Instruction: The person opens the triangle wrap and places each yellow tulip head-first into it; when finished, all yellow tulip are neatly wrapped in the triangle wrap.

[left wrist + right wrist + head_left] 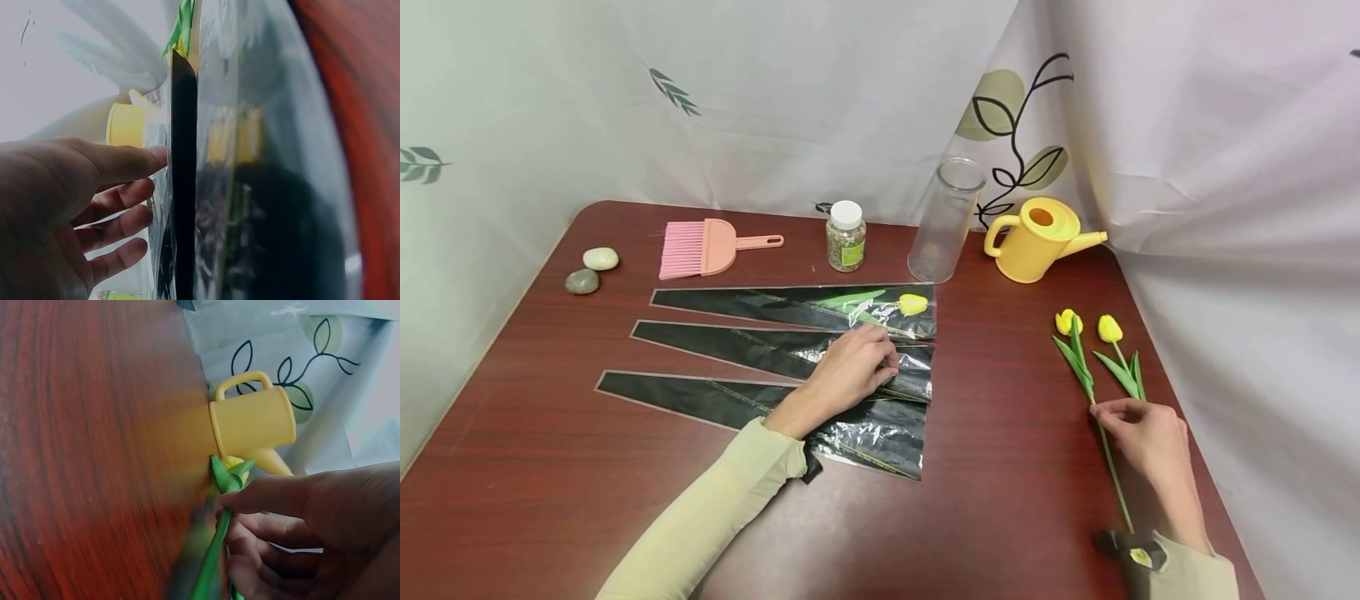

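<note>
At the right, my right hand (1150,442) pinches the green stem of an artificial yellow tulip (1080,367) between thumb and fingers. A second yellow tulip (1109,330) lies just right of it, its lower stem hidden by that hand. My left hand (853,367) rests over the middle black-and-clear flower sleeve (722,340), fingers loosely bent; in the left wrist view its thumb (140,162) touches the film. The far sleeve (737,302) has a yellow tulip (913,304) inside, with green leaves showing. Nearest me lies another sleeve (880,437), partly covered by the left forearm.
Along the back stand a white-lidded jar (846,237), a tall clear cylinder vase (946,221) and a yellow watering can (1033,242). A pink brush (718,246) and two stones, one white (601,258) and one grey (582,282), lie at the left. Curtains border the table.
</note>
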Demonstrator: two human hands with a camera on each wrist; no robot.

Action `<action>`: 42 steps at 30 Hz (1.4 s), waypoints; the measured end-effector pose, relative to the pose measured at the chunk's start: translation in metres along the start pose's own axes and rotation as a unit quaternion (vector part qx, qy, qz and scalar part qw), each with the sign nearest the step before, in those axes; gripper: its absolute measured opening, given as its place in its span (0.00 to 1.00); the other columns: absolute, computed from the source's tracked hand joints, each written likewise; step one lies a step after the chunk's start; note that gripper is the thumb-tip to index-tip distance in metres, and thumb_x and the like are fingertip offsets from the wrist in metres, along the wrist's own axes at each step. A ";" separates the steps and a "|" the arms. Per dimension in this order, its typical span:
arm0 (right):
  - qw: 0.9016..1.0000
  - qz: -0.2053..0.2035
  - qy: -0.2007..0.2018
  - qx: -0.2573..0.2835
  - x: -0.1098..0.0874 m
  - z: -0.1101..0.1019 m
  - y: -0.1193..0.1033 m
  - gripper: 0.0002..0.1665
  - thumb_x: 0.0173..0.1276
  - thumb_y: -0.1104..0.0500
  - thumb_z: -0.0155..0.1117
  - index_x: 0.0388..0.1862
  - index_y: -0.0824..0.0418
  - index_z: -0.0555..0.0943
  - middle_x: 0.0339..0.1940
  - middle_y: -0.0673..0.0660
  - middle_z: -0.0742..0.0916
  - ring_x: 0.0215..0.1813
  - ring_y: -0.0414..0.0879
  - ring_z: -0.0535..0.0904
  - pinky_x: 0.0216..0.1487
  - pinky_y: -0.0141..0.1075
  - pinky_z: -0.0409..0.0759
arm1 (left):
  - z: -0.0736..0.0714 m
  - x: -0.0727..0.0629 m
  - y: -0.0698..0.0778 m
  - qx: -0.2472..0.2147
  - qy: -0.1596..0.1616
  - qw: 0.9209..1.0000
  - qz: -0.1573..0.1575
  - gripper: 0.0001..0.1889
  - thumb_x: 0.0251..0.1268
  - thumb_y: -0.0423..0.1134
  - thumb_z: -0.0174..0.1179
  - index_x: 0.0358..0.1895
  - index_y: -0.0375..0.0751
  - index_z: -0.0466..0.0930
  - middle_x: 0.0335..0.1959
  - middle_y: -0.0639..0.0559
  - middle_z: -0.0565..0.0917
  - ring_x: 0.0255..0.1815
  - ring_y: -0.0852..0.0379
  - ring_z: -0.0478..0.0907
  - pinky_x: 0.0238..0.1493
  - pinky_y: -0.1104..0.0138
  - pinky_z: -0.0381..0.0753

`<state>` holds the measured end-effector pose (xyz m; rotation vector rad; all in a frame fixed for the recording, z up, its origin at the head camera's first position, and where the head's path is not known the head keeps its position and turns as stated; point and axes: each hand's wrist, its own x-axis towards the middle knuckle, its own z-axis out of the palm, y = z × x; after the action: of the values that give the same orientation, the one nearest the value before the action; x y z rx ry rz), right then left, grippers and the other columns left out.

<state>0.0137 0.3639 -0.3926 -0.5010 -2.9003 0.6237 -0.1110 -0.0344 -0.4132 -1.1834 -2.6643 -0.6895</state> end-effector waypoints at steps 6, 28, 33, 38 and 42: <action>0.998 0.027 -0.022 0.058 0.000 -0.004 0.000 0.17 0.64 0.49 0.70 0.38 0.63 0.88 0.23 0.52 0.87 0.17 0.40 0.79 0.20 0.31 0.71 | -0.001 0.000 0.000 0.005 0.001 1.000 0.002 0.04 0.57 0.40 0.72 0.32 0.49 0.85 0.33 0.58 0.78 0.41 0.56 0.74 0.47 0.61 0.73; 0.745 0.088 -0.036 0.660 0.001 0.021 -0.037 0.07 0.66 0.71 0.64 0.42 0.73 0.84 0.35 0.63 0.88 0.36 0.53 0.87 0.39 0.39 0.84 | -0.001 -0.002 0.000 0.006 0.008 1.000 0.002 0.03 0.57 0.40 0.71 0.31 0.50 0.85 0.33 0.58 0.77 0.41 0.56 0.73 0.45 0.62 0.73; 0.715 0.132 0.006 0.686 0.001 0.034 -0.047 0.10 0.63 0.71 0.68 0.42 0.76 0.83 0.34 0.65 0.88 0.37 0.55 0.87 0.40 0.41 0.83 | -0.001 -0.002 0.000 0.006 0.012 1.000 -0.003 0.03 0.59 0.40 0.70 0.32 0.50 0.86 0.33 0.59 0.78 0.41 0.57 0.73 0.45 0.63 0.73; 0.703 0.165 0.023 0.692 -0.002 0.047 -0.062 0.17 0.61 0.69 0.71 0.47 0.78 0.82 0.34 0.66 0.88 0.38 0.56 0.87 0.42 0.42 0.82 | -0.001 -0.001 0.000 0.011 0.019 1.000 -0.005 0.02 0.59 0.40 0.70 0.32 0.49 0.86 0.33 0.58 0.78 0.40 0.57 0.73 0.46 0.63 0.73; 0.703 0.182 0.012 0.687 -0.005 0.060 -0.080 0.20 0.61 0.68 0.71 0.49 0.79 0.81 0.35 0.66 0.88 0.39 0.55 0.87 0.44 0.43 0.81 | -0.002 0.001 0.000 0.009 0.025 1.000 -0.006 0.03 0.60 0.40 0.70 0.32 0.48 0.85 0.34 0.58 0.78 0.41 0.56 0.73 0.46 0.63 0.73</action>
<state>-0.0163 0.2708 -0.4139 -0.7209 -1.4567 2.3662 -0.1116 -0.0348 -0.4109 -1.1313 -2.6321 -0.6862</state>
